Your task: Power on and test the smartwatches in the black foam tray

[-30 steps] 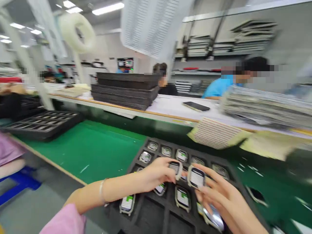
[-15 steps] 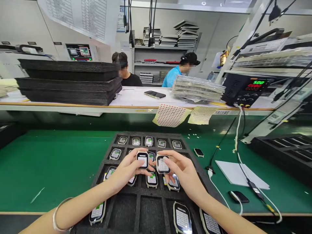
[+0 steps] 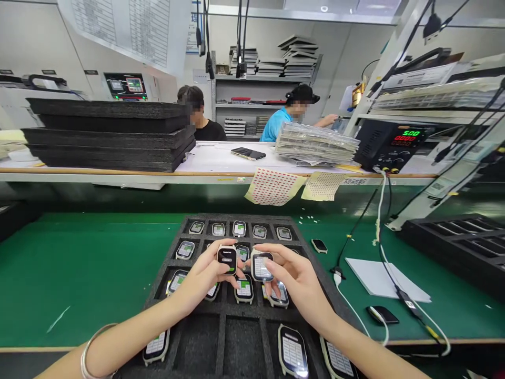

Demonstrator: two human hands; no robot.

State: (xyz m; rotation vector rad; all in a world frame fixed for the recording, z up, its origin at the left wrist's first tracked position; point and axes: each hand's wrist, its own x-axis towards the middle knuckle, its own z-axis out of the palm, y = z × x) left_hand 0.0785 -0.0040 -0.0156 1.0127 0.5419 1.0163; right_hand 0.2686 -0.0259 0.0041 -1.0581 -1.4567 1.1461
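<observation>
My left hand grips a smartwatch without a strap, its thumb on the lower part of a mostly dark screen. In my right hand is a second smartwatch, showing a pale grid of rows, with the thumb at the screen's right edge. Both are held side by side above a black foam tray. Several more watch cases lie in the tray's pockets, among them one at the front right and one just below my hands. My hands hide part of the middle rows.
A lone watch, white paper, a black puck with a white cable and cords lie on the green mat at right. A shelf ahead bears black foam trays, a phone and a power supply. Two people sit beyond.
The left watch's screen has switched from a pale grid to a dark page with a few lines. Both hands stay nearly in place. A co-worker's hand has come into view at the back.
</observation>
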